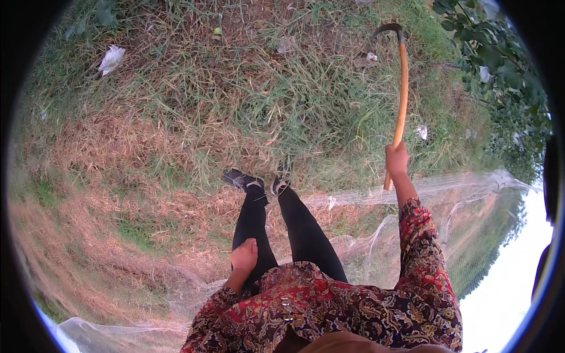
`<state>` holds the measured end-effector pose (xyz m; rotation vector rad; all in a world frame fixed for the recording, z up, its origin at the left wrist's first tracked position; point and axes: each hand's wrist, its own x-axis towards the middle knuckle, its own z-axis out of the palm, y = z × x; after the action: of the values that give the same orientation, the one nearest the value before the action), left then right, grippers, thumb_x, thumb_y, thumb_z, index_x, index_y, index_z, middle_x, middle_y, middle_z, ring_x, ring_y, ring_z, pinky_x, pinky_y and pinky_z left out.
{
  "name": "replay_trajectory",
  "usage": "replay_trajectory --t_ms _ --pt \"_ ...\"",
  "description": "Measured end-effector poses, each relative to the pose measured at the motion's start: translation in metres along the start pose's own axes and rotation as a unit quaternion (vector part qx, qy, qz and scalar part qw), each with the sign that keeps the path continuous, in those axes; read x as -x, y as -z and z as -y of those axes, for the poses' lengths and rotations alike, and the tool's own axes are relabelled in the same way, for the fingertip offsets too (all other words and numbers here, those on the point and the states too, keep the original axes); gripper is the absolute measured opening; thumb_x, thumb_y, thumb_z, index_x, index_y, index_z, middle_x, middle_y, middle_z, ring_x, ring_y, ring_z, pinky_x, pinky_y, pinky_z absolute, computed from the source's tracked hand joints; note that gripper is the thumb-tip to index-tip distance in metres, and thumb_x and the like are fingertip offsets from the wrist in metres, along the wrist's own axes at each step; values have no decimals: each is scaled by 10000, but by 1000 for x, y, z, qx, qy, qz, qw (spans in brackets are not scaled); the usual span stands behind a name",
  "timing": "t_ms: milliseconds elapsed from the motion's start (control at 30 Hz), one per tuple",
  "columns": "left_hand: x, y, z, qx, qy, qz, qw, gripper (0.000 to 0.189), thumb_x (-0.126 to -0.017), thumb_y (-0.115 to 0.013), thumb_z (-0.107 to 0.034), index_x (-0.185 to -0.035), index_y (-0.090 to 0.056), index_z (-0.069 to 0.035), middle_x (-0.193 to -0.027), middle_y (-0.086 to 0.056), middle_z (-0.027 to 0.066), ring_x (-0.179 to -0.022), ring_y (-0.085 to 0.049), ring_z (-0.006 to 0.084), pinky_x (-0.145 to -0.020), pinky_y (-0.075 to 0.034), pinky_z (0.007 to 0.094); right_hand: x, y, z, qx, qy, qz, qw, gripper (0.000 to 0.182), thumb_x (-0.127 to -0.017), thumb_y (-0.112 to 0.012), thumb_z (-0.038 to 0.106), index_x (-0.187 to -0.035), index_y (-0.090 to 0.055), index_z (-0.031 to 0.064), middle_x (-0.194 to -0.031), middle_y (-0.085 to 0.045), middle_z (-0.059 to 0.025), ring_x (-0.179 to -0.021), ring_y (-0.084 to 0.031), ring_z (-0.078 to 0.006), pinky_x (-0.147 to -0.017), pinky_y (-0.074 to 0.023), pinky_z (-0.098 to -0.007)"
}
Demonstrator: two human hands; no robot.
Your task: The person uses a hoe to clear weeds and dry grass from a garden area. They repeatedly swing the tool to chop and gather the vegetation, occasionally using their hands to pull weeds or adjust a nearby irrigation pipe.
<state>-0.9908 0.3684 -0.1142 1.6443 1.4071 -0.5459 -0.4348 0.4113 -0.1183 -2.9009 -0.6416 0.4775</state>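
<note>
My right hand (397, 159) grips the lower end of the wooden handle of a sickle (402, 88), held out to the right. The sickle's dark curved metal blade is at the far end, its tip pointing left over the grass. My left hand (245, 255) rests at or just above my left thigh, fingers curled closed; nothing shows in it. Between the sickle and my shoes lies a thick layer of green and dry cut grass (282, 97).
Fine white netting (435, 187) stretches at the right and behind my legs. A leafy tree (507, 66) stands at the upper right. White scraps (112, 59) lie scattered on the grass, and a small green round fruit (217, 31) is at the top.
</note>
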Motion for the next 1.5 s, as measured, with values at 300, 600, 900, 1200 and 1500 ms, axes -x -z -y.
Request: replay_trajectory --t_ms 300,600,900,1200,1500 --pt "12 -17 -16 -36 36 10 999 176 -899 -495 -300 -969 -614 -191 -821 -675 98 -725 -650 331 -651 -504 470 250 -174 140 -94 -10 358 929 457 -793 -561 192 -1113 -379 -78 -880 -588 -365 -898 -609 -466 -746 -509 -446" --pt "-2 -14 -31 -33 12 1 999 187 -905 -496 -290 -970 -618 -165 -798 -675 119 -703 -649 341 -625 -516 466 110 -77 100 -134 -5 328 935 278 -779 -593 161 -950 -492 -35 -730 -620 -237 -672 -629 -401 -587 -508 -450" --pt "-4 -27 -26 -48 -13 -21 999 194 -911 -501 -299 -975 -637 -178 -815 -678 119 -693 -646 349 -600 -512 465 19 -90 173 -58 140 261 953 319 -821 -592 191 -1017 -440 -9 -829 -628 -268 -768 -634 -422 -706 -529 -478" --pt "-5 -9 -25 -39 24 7 999 185 -903 -501 -286 -976 -632 -177 -824 -681 104 -700 -651 338 -621 -513 468 172 52 -154 234 -13 325 916 320 -788 -573 189 -1048 -441 57 -783 -621 -251 -737 -609 -443 -668 -488 -536" --pt "-3 -14 -23 -32 -7 4 999 179 -902 -496 -276 -989 -617 -177 -841 -683 89 -719 -654 324 -642 -520 456 12 -31 105 45 261 182 947 254 -811 -566 221 -977 -453 66 -741 -624 -222 -695 -616 -426 -639 -510 -517"
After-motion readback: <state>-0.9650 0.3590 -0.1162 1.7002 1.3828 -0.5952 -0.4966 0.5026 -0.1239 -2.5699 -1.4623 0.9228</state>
